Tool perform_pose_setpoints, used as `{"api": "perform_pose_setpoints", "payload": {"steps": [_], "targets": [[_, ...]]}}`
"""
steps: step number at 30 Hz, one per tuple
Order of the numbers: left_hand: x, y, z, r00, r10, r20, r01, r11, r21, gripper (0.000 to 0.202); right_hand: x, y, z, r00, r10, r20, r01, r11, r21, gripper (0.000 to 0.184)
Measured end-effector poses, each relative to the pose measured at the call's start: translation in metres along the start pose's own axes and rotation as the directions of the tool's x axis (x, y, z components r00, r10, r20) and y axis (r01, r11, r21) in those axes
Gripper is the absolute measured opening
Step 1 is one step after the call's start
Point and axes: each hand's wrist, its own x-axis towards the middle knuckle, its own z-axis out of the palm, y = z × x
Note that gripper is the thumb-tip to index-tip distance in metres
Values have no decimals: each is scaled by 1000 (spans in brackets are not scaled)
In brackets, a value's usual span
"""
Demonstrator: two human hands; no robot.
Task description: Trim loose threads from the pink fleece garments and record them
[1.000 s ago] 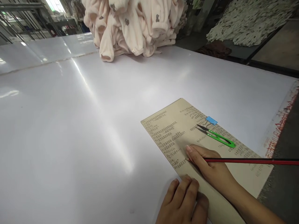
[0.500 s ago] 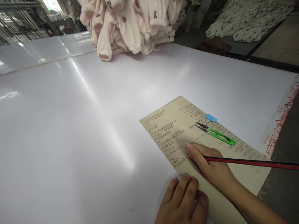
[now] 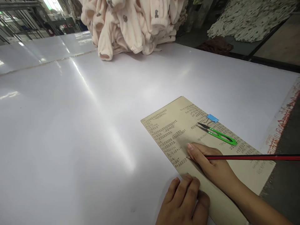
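Many handwritten lines [image 3: 167, 129] on tan card [image 3: 217, 200]; illegible; right hand [image 3: 211, 165] grips pencil [image 3: 246, 157].

In front of me: a heap of pale pink fleece garments [image 3: 126, 26] on a white table [image 3: 70, 103]; beyond, speckled fabric [image 3: 248, 22], dark brown cloth [image 3: 215, 45], metal racking [image 3: 21, 22].

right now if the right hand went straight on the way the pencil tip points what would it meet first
The right hand would probably meet the handwritten rows on the beige paper sheet first, just past the tip of its red-and-black pencil. The tip looks almost on them, though depth is hard to judge.
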Motion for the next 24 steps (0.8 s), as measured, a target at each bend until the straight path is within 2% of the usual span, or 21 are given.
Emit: {"api": "perform_pose_setpoints", "payload": {"steps": [9,15,24], "targets": [[-2,1,-5,994,6,110,-4,1000,-21,30,1,5,2,999,-43,-10,43,998,-39,40],[0,-1,-4,997,16,82,-15,1000,-18,34,1,5,2,997,-79,-7,78,996,-48,40],[-5,1,-4,992,-6,125,10,999,-32,32,0,8,2,996,-79,-33,79,997,19,41]]}}
